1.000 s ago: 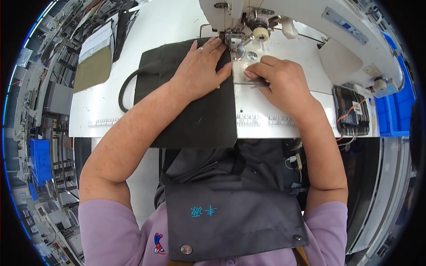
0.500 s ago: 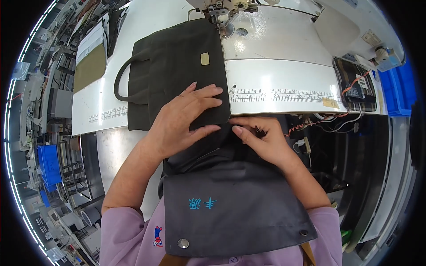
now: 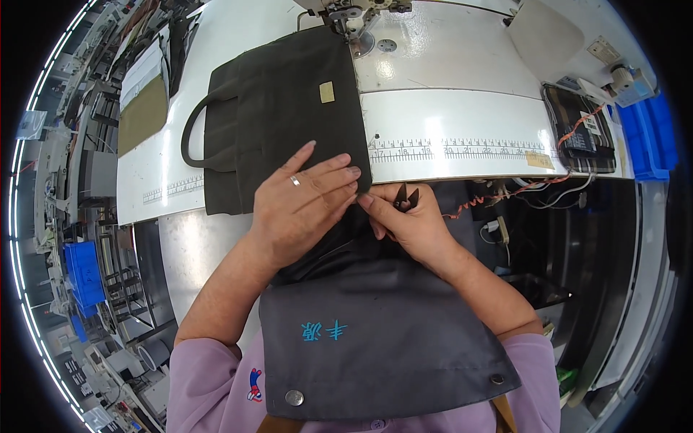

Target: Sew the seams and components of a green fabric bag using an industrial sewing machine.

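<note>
A dark olive fabric bag [image 3: 281,101] with a curved handle [image 3: 193,130] lies on the white sewing table, its far edge by the sewing machine's presser foot. A small pale yellow patch [image 3: 327,92] is on it. My left hand [image 3: 299,198], with a ring on one finger, rests flat on the bag's near part, fingers stretched out. At the bag's near right corner, my right hand [image 3: 411,220] pinches the edge between thumb and forefinger. Dark thread snips [image 3: 406,197] are held in that same hand, with their two pointed blades sticking up; their grip is hidden.
The sewing machine's needle area [image 3: 354,25] stands beyond the bag. A ruler strip [image 3: 462,150] runs along the table's front. Dark checked fabric [image 3: 581,130] and an orange coiled cord [image 3: 577,133] lie at the right, near a blue bin [image 3: 646,141]. Cut fabric pieces [image 3: 144,108] lie at left.
My left hand has turned flatter, its fingers now together and lower on the bag. The right hand has rolled, so the snips' blades point up, and its thumb has reached the bag's corner.
</note>
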Demonstrator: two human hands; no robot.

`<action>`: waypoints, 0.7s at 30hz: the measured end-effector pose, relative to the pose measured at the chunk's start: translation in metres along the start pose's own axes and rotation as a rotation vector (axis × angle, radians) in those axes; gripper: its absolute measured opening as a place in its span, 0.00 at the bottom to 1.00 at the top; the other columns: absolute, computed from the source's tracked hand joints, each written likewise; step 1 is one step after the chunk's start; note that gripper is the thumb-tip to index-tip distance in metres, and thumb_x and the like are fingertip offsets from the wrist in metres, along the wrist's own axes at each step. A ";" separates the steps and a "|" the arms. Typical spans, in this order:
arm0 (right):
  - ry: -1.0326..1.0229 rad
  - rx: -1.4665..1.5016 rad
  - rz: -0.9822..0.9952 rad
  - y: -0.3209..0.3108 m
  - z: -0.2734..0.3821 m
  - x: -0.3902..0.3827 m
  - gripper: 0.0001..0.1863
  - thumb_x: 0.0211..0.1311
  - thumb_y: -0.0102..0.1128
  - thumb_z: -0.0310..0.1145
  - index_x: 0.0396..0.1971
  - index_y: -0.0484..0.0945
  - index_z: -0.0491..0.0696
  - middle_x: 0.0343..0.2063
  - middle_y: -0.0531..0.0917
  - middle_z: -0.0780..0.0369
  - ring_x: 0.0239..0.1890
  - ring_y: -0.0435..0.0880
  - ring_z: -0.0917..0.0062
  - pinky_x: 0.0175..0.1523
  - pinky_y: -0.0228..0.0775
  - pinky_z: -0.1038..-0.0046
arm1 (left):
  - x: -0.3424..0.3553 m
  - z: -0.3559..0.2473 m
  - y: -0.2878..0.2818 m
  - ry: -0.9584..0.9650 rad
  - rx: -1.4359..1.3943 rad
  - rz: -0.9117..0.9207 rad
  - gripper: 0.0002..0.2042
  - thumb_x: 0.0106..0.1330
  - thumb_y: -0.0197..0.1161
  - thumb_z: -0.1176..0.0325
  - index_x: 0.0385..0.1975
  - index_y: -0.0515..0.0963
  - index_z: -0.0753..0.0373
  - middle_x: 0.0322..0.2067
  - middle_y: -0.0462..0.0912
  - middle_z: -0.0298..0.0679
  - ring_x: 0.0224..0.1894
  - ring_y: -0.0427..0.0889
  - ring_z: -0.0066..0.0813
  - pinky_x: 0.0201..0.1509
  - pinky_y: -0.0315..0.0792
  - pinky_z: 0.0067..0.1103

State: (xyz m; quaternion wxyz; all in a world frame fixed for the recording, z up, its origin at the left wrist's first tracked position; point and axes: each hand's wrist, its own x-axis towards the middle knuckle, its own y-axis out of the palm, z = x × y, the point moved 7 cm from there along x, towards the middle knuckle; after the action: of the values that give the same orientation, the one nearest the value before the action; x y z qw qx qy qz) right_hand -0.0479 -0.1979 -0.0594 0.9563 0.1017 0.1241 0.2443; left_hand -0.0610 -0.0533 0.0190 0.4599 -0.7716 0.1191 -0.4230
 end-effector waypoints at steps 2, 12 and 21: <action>-0.012 -0.021 -0.005 -0.001 -0.003 0.001 0.10 0.73 0.61 0.29 0.30 0.84 0.42 0.18 0.79 0.68 0.20 0.74 0.89 0.28 0.65 0.81 | -0.004 -0.003 0.008 0.025 0.032 0.023 0.13 0.57 0.75 0.72 0.42 0.85 0.62 0.51 0.87 0.37 0.58 0.86 0.35 0.69 0.72 0.39; -0.538 -0.793 -0.142 -0.008 0.057 -0.020 0.07 0.64 0.68 0.29 0.38 0.84 0.43 0.24 0.80 0.62 0.23 0.82 0.77 0.29 0.73 0.75 | -0.004 -0.005 0.006 0.045 0.120 0.116 0.13 0.66 0.61 0.72 0.48 0.84 0.62 0.55 0.85 0.39 0.61 0.84 0.34 0.67 0.76 0.35; -1.165 -1.388 -0.045 0.016 0.094 -0.010 0.15 0.47 0.64 0.28 0.39 0.83 0.45 0.42 0.83 0.64 0.41 0.84 0.76 0.31 0.78 0.77 | 0.000 0.009 -0.005 -0.112 -0.123 0.060 0.12 0.65 0.60 0.74 0.46 0.85 0.63 0.50 0.88 0.39 0.59 0.85 0.33 0.68 0.76 0.35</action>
State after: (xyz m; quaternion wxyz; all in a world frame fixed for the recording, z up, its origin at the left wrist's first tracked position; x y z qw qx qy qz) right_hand -0.0367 -0.2017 0.0361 0.7185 -0.3928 -0.5526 0.1551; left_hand -0.0555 -0.0451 0.0215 0.4300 -0.8170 0.1418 -0.3570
